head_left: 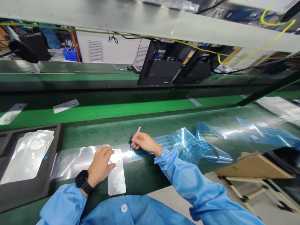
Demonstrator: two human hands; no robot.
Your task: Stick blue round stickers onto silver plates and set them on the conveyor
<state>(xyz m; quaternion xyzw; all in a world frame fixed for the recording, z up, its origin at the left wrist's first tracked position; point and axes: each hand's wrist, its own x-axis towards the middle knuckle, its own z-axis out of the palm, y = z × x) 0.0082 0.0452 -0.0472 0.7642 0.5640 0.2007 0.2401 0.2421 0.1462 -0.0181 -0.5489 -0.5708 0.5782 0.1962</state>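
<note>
My left hand (100,165), a black watch (83,181) on its wrist, rests with curled fingers at the edge of a round transparent disc (114,157). That disc lies on a silver rectangular card (116,179) on the green bench top (140,175). My right hand (145,143) grips pink tweezers (136,137), their tips down on a clear film sheet with blue dots (180,145). The sheet runs off to the right. Under my left hand lies a wide clear film strip (72,165).
A black foam tray (30,175) holding silver sheets (27,156) sits at the left. Several silver cards (65,106) lie on a green conveyor beyond the bench. Black equipment units (161,64) and a yellow cable (264,43) hang behind. A cardboard sheet (253,165) stands at the right.
</note>
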